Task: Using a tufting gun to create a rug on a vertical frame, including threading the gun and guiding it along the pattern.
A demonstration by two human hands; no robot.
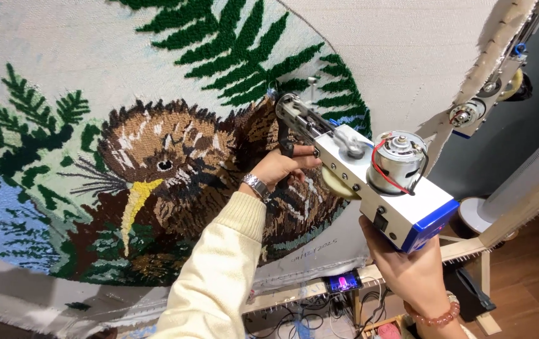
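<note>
The white, box-shaped electric tufting gun with a blue rear end and an exposed silver motor (370, 179) sits right of centre in the frame, angled so that its metal nose points up and left. The nose tip meets the stretched cream backing cloth carrying a tufted picture (156, 157) at the upper edge of the brown area. A red wire loops beside the motor.

The right hand (407, 260), in the lower right of the frame, is closed around the grip under the gun's blue end; a bracelet of reddish beads circles that wrist. The left hand (282, 166), at frame centre, is closed around the black front handle beneath the gun's nose, the fingers curled. It wears a silver wristwatch and a pale cream knitted sleeve (219, 270) that runs down to the bottom edge.

The tufted picture fills the left and centre: a brown bird with a yellow beak (156, 163), dark green fern fronds (244, 50) above, and blue yarn at the left edge.

A wooden frame with tack strips (501, 63) holds the cloth at the upper right and along the bottom. A small lit screen (343, 282) sits on the lower bar.
</note>
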